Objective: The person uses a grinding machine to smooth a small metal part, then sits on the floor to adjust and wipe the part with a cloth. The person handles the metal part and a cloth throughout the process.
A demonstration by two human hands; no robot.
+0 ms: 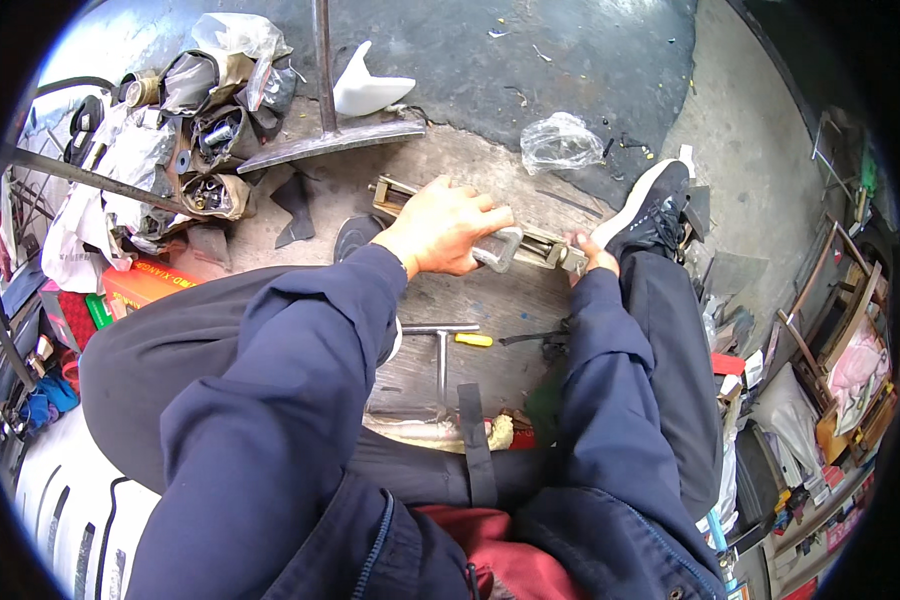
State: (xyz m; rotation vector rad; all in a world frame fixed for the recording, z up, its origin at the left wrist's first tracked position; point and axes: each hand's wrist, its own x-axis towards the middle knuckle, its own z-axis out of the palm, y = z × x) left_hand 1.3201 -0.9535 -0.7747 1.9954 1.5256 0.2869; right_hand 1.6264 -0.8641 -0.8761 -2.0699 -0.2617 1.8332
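Between my feet lies a long, narrow metal frame (542, 247) with brass-coloured rails and a fitting at its right end. My left hand (442, 226) is closed over its middle, gripping a grey block with a rounded end (499, 250) that rests across the frame. The underside of that hand's grip is hidden. At the right end, my right hand (595, 257) pinches the frame beside the fitting, next to my right shoe (655, 205). Nearer to me, a T-shaped metal bar (442, 360) and a yellow-handled tool (473, 340) lie on the board.
A metal stand (332, 143) with a flat foot rises beyond my left hand. Several bags of small parts (216, 195) crowd the left. A white plastic piece (370, 85) and a clear plastic bag (560, 142) lie farther off. Clutter and a wooden frame (838, 330) line the right.
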